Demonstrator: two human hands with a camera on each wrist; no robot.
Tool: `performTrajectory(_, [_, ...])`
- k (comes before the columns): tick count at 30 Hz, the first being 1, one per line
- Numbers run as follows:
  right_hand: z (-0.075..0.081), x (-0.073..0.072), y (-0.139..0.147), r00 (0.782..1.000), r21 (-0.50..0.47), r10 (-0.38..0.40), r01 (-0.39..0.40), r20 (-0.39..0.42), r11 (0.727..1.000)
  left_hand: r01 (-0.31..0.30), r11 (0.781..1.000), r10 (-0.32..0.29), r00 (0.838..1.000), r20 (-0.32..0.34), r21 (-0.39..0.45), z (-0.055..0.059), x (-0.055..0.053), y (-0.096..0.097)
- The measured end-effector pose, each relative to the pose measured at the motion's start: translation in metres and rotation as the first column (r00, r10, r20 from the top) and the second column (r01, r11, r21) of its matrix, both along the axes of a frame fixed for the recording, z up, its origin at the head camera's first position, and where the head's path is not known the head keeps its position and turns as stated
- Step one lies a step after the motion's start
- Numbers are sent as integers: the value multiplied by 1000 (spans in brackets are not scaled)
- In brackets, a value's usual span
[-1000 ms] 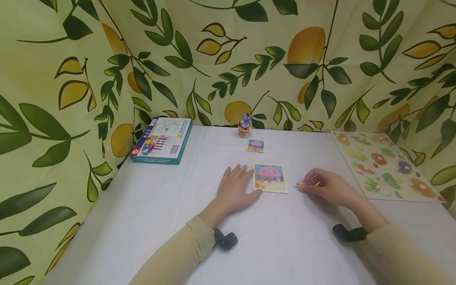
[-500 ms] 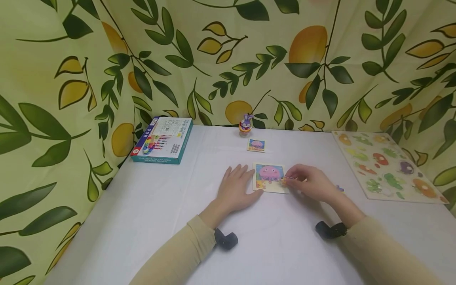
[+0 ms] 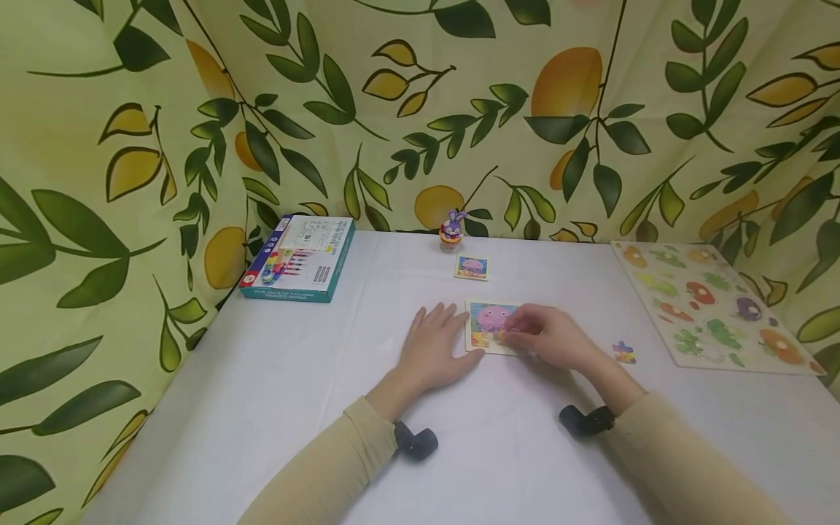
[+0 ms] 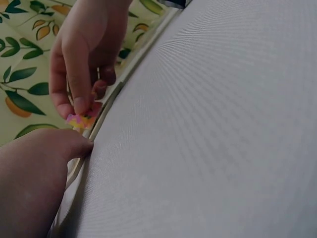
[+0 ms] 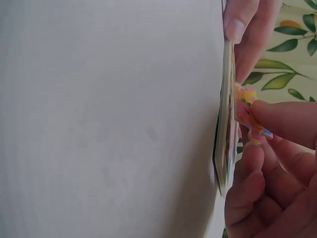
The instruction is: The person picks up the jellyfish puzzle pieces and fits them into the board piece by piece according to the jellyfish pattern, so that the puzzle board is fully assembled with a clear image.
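A square puzzle board [image 3: 488,316] with a pink jellyfish picture lies on the white table. My left hand [image 3: 433,351] rests flat at its left side, with fingers spread and the thumb on the lower left corner. Over the board's lower right part, my right hand [image 3: 547,337] pinches a puzzle piece [image 5: 246,106] between thumb and fingers. Pink, yellow and orange show on that piece, which is tilted at the board's surface in the right wrist view. Another jigsaw piece [image 3: 624,353], blue and orange, lies on the table right of the right hand.
A small jellyfish picture card [image 3: 471,268] lies beyond the board, in front of a rabbit figurine [image 3: 451,230]. At the back left is a flat teal-edged box [image 3: 298,257]. A vegetable puzzle board [image 3: 715,310] lies on the right. Patterned cloth [image 3: 420,109] hangs behind the table.
My right hand has moved left with the puzzle piece, from beside the board to over it. The loose jigsaw piece on the right has come into view. My left hand has stayed put.
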State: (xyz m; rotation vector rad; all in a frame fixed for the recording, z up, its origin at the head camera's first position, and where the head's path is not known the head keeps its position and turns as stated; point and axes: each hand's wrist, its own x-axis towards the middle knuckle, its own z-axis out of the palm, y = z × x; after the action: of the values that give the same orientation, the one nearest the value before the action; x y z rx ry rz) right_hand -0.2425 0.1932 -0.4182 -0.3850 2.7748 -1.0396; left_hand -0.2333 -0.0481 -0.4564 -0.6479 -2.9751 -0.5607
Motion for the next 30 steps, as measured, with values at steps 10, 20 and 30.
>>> performTrajectory(10, [-2, -2, -12, 998, 72, 32, -29, -50, 997, 6, 1000, -6, 1000, -15, 6, -3, -2, 0])
performTrajectory(20, [-2, -5, -18, 997, 107, 42, -35, -57, 994, 7, 1000, -7, 1000, -13, 0, -2, -2, 0])
performTrajectory(30, [-3, -6, -19, 998, 116, 33, -26, -62, 993, 8, 1000, -8, 1000, -11, 0, -3, -2, -1])
